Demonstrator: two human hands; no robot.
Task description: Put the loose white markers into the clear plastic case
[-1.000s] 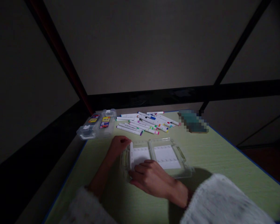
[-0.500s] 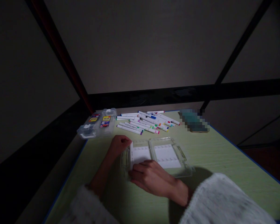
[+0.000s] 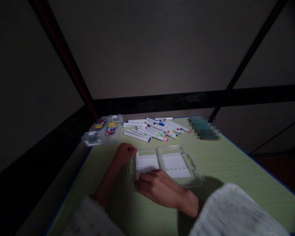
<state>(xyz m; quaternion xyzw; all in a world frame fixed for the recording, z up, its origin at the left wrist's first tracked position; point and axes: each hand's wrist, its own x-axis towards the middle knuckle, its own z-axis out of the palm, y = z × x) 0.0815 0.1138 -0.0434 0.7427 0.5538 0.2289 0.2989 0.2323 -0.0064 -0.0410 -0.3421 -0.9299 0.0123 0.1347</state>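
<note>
A clear plastic marker case (image 3: 166,150) lies unfolded flat on the table, with white sheets (image 3: 176,165) in both halves. Along the left side of its left half is a white marker (image 3: 137,164), pointing away from me. My left hand (image 3: 124,154) is closed at the marker's far end, thumb and forefinger pinched there. Across the front of the case reaches my right hand (image 3: 155,187), its fingers curled round the marker's near end. The fingers and the case's left front corner hide that end.
Several white markers (image 3: 154,127) with coloured ends lie in a loose pile behind the case. At the back left stands another clear case (image 3: 103,137) with bright labels. A blurred teal phone-like object (image 3: 204,127) rests at the back right of the green table (image 3: 233,164).
Both hands have shifted the marker very slightly left, toward the case's left side. The pile, the other case and the teal object have stayed put.
</note>
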